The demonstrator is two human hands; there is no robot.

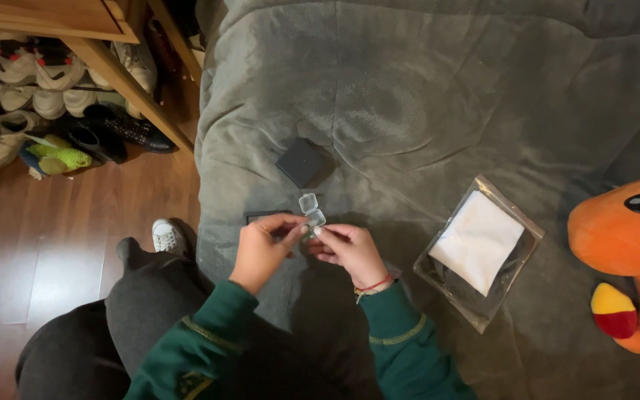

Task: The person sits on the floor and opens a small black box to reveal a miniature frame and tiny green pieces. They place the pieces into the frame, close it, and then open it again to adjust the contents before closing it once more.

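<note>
A tiny clear plastic case [311, 210] with its hinged lid flipped up is held between both hands above the grey blanket [424, 89]. My left hand [262, 248] pinches it from the left with thumb and forefinger. My right hand [350, 252], with a red string around the wrist, grips its lower right side. What the case holds is too small to tell. A small black square box [300, 162] lies on the blanket just beyond the hands, and a flat black piece [259, 217] peeks out behind my left fingers.
A clear plastic bag with a white cloth [478, 248] lies right of the hands. An orange plush toy [627, 263] sits at the right edge. Wooden floor [53, 230] and a shoe rack with several shoes [46, 89] are at left. My knee and white shoe [166, 237] are beside the bed.
</note>
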